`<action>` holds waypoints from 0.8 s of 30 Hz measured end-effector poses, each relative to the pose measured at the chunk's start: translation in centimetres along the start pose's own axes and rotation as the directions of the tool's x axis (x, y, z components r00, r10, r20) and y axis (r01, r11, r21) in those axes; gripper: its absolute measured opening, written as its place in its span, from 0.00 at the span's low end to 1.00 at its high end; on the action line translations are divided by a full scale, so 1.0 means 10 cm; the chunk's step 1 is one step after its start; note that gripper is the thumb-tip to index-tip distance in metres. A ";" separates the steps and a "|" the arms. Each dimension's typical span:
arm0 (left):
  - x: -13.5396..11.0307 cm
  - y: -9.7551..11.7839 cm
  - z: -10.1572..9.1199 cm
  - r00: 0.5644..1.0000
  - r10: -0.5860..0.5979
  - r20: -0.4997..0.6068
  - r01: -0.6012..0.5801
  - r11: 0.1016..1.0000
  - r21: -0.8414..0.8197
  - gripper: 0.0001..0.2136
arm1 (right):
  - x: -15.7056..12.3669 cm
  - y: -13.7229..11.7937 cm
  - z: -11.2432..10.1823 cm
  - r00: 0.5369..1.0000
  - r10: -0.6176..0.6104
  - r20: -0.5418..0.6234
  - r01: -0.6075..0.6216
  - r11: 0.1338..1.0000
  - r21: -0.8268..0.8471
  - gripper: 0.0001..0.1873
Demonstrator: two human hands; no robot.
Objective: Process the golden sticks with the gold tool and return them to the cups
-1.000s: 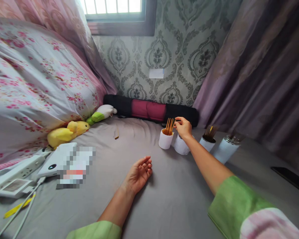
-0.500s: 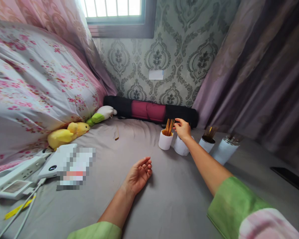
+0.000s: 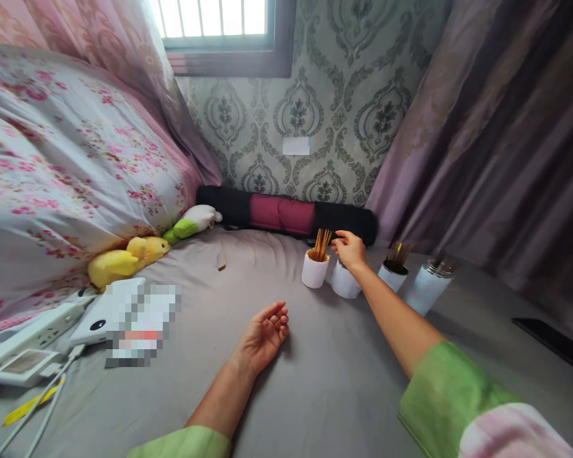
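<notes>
Right hand (image 3: pixel 351 251): whether your grip is clamped on anything, cannot tell.
Sticks (image 3: pixel 323 244): just beside, at nine o'clock; handle singly, without tipping the cup (image 3: pixel 315 272).
Left hand (image 3: pixel 265 337): half-curled, empty.

yellow plush (image 3: pixel 112 264): by floral bedding (image 3: pixel 62 172) | black-maroon roll (image 3: pixel 284 214): along wall (image 3: pixel 258 130) | power strip (image 3: pixel 48 334): left side

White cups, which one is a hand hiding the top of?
The second white cup from the left: the right hand covers part of its rim, while the other three cups show theirs.
</notes>
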State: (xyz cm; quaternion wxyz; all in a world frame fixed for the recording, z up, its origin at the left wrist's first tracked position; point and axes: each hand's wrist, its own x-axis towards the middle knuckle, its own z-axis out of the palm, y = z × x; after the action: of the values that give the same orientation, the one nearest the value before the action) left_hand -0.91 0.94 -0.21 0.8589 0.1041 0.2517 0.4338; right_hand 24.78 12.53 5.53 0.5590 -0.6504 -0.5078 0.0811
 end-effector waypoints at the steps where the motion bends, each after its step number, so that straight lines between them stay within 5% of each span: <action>1: 0.00 0.00 0.00 1.000 -0.001 0.001 0.001 1.000 -0.001 0.04 | 0.00 0.00 -0.01 1.000 0.000 -0.002 0.000 1.000 0.000 0.16; 24: -0.04 0.01 0.02 1.000 0.021 -0.019 -0.021 1.000 0.015 0.04 | -0.38 -0.22 -0.25 0.998 0.042 -0.041 -0.032 0.976 0.214 0.14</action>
State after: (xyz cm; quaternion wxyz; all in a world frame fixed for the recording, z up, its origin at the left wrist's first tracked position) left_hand -1.09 0.65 0.14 0.8511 0.1091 0.2620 0.4417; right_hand 23.40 7.70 6.48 0.6351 -0.5978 -0.4713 0.1309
